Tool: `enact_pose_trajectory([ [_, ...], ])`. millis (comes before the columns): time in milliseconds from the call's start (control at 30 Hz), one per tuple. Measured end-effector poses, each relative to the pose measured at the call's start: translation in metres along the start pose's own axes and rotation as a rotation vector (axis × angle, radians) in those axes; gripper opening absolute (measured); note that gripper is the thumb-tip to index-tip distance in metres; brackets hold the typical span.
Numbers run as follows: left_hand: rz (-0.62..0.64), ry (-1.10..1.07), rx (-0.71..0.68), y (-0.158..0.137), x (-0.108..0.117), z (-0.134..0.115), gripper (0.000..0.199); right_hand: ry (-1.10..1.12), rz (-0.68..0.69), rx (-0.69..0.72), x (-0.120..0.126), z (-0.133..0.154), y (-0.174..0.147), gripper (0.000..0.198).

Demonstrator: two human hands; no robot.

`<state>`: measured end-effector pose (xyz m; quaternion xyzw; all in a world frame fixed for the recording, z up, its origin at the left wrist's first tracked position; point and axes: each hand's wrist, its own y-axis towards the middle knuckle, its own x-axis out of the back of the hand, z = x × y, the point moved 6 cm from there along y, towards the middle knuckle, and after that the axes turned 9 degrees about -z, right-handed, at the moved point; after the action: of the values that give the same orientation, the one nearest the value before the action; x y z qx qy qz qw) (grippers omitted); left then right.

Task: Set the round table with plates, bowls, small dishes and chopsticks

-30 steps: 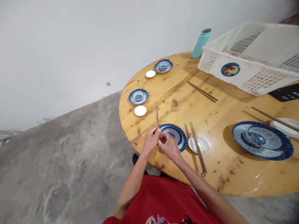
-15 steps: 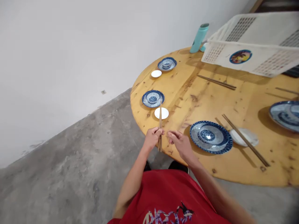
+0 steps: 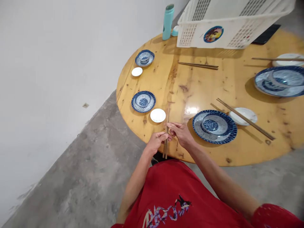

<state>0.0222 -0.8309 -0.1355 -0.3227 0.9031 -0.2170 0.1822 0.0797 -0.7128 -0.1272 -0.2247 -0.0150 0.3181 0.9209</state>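
Note:
A pair of wooden chopsticks [image 3: 165, 150] points away from me over the table's near edge. My left hand [image 3: 155, 142] is closed around them low down, their thick ends sticking out below. Higher up, my right hand [image 3: 181, 134] pinches the same chopsticks between thumb and fingers. Just beyond my hands lies a small white dish [image 3: 158, 115], beside a blue-patterned plate [image 3: 153, 106] that carries a small bowl [image 3: 143, 101]. To the right of my right hand sits another blue-rimmed plate [image 3: 231, 133] with a bowl [image 3: 211, 124] on it.
Chopsticks [image 3: 247, 119] rest across a white dish [image 3: 244, 112] at right. Farther off on the round wooden table [image 3: 201, 85] are another pair of chopsticks [image 3: 198, 65], more place settings, a turquoise bottle [image 3: 168, 23], a white plastic basket [image 3: 228, 33] and a dark flat object [image 3: 267, 34].
My right hand, earlier apart from the chopsticks, has come in and now grips them too. The view has turned to the right, so the table appears farther left.

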Motion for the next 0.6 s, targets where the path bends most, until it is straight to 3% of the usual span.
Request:
enact_pose_trajectory([
  [167, 0.05, 0.112, 0.076, 0.023, 0.004, -0.01, 0.05, 0.143, -0.058, -0.072, 0.001, -0.009, 0.034, 0.047],
  [367, 0.072, 0.175, 0.174, 0.026, 0.011, -0.004, 0.054, 0.177, -0.218, -0.057, 0.017, -0.009, 0.071, 0.041],
  [600, 0.008, 0.226, 0.227, 0.034, 0.042, 0.0, 0.052, 0.18, -0.191, -0.078, -0.005, -0.008, 0.101, 0.041],
])
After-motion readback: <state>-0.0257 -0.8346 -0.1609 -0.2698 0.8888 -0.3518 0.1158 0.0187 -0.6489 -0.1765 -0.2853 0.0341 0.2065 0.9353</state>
